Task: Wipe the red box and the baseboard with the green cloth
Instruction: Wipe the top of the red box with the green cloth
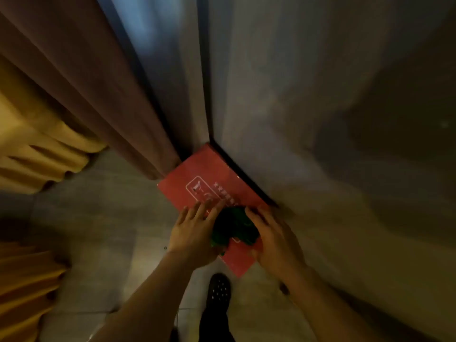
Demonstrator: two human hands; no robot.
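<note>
A: Looking at the lower centre of the frame, where is the cloth?

B: The green cloth (pixel 233 229) lies bunched on top of the red box (pixel 209 186), which sits on the floor (pixel 98 230) in the corner, its far edge against the dark baseboard (pixel 243 175) running along the wall (pixel 308 119).

A: And the hands?

B: The left hand (pixel 191 233) rests with fingers spread flat on the lid at the cloth's left edge. The right hand (pixel 274 236) lies along its right side, fingers extended. Neither grip is clamped on the cloth; both look loose, pressing or gathering, though the blur keeps me from telling the exact contact.

A: What could go wrong?

B: Bunched like that, the cloth covers only a small patch per stroke, so I judge corners of the lid could be missed. Pushing toward the upper left might snag the brown curtain (pixel 81 90) hanging beside the box. A hard push could also slide the box along the floor instead of wiping it. The baseboard strip behind the box looks hard to reach unless the box is shifted.

A: Anything else nearby?

B: A dark shoe (pixel 218 291) just below the box.
</note>
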